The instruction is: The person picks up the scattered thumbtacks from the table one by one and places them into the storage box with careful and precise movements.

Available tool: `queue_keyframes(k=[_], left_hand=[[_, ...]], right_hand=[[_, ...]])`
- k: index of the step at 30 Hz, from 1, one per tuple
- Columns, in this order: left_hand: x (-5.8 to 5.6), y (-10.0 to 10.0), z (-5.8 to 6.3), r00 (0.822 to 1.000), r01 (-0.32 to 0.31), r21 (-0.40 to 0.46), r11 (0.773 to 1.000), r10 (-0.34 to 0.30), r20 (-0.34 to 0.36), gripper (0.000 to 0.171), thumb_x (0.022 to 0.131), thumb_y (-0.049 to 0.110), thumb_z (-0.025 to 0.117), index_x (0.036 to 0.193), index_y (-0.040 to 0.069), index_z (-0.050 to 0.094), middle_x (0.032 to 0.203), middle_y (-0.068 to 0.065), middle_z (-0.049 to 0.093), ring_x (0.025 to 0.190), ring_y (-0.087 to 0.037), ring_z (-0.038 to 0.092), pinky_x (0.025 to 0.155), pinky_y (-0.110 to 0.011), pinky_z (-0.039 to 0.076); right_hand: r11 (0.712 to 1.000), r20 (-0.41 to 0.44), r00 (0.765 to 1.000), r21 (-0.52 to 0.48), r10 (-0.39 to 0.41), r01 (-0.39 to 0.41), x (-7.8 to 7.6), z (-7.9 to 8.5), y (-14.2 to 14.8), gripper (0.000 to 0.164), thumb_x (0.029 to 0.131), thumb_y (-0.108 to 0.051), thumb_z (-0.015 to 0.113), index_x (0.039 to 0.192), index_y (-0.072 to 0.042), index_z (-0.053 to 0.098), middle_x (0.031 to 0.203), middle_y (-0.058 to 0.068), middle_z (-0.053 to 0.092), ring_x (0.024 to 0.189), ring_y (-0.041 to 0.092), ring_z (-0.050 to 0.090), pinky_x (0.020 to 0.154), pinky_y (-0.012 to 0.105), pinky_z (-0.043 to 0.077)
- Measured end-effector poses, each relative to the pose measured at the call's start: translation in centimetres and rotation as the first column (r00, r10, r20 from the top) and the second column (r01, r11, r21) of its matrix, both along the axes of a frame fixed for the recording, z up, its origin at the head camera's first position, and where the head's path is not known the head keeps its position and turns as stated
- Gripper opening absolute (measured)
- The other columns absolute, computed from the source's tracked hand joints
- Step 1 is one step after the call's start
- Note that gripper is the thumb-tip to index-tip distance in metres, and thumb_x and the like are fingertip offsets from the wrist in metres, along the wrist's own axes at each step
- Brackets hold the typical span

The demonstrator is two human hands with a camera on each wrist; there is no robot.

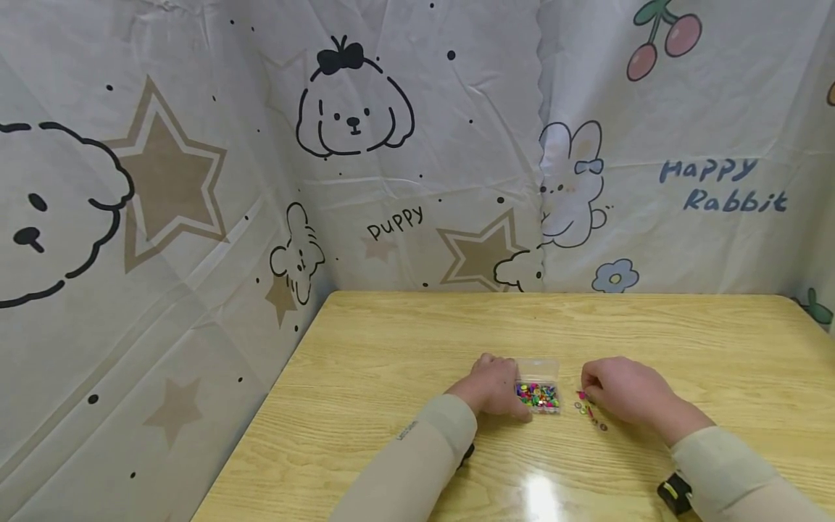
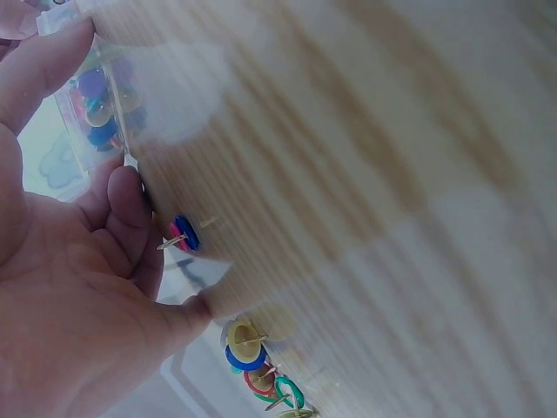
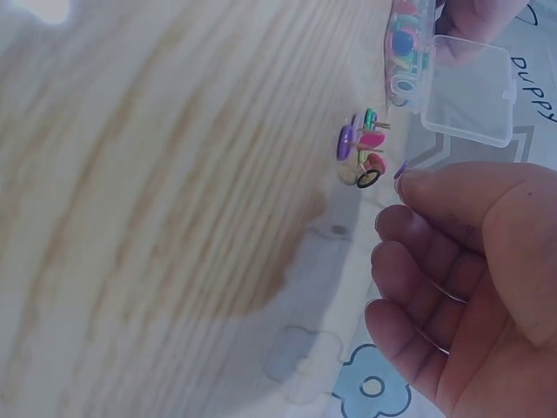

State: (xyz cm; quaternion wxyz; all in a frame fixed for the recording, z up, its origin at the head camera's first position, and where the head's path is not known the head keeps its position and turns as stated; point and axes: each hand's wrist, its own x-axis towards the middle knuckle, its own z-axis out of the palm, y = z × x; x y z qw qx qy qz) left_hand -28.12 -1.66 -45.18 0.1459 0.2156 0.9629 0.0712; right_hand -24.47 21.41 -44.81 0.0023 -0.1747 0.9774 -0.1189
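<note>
A small clear plastic box [image 1: 538,409], its lid [image 1: 538,369] raised at the back, is full of colourful thumbtacks [image 1: 538,395]. My left hand [image 1: 495,386] grips the box from its left side, with the thumb near the front corner. In the left wrist view, fingertips touch the box's clear wall [image 2: 103,109]. To the right of the box my right hand [image 1: 624,390] is over a loose group of thumbtacks [image 1: 590,412]. The right wrist view shows a purple thumbtack [image 3: 401,170] pinched at the thumb tip, beside that group.
Box and thumbtacks are on a light wooden table [image 1: 391,348]. A printed cloth [image 1: 424,167] with puppies, stars and a rabbit hangs behind the table and along its left side. A black strapped device [image 1: 675,493] is under the right wrist.
</note>
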Motion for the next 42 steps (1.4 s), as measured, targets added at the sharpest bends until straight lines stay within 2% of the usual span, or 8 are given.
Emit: queue_keyframes(k=[17, 30, 42], left_hand=[[0.0, -0.1, 0.0, 1.000, -0.006, 0.015, 1.000, 0.005, 0.020, 0.048, 0.065, 0.053, 0.082, 0.087, 0.024, 0.050, 0.083, 0.012, 0.050, 0.106, -0.014, 0.036, 0.078, -0.028, 0.039], [-0.2, 0.0, -0.2, 1.000, 0.000, 0.004, 1.000, 0.000, 0.012, 0.048, 0.065, 0.054, 0.081, 0.088, 0.025, 0.051, 0.085, 0.012, 0.051, 0.107, -0.015, 0.038, 0.078, -0.029, 0.040], [-0.3, 0.1, -0.1, 1.000, -0.005, 0.003, 1.000, 0.004, 0.012, 0.048, 0.065, 0.054, 0.081, 0.086, 0.024, 0.051, 0.083, 0.011, 0.051, 0.107, -0.015, 0.038, 0.076, -0.029, 0.039]], right_hand=[[0.999, -0.027, 0.999, -0.025, 0.043, -0.043, 0.3, 0.6, -0.9, 0.017, 0.088, -0.018, 0.065, 0.074, -0.025, 0.058, 0.068, -0.013, 0.054, 0.058, 0.007, 0.045, 0.055, 0.032, 0.043], [0.997, 0.003, 0.998, -0.038, 0.061, -0.061, 0.7, 1.2, -1.8, 0.015, 0.090, -0.016, 0.062, 0.077, -0.023, 0.059, 0.062, -0.013, 0.051, 0.051, 0.005, 0.045, 0.053, 0.032, 0.042], [0.995, -0.035, 0.996, -0.038, 0.087, -0.088, 0.6, 1.1, -2.7, 0.016, 0.087, -0.015, 0.065, 0.076, -0.025, 0.059, 0.071, -0.012, 0.055, 0.058, 0.006, 0.044, 0.054, 0.031, 0.042]])
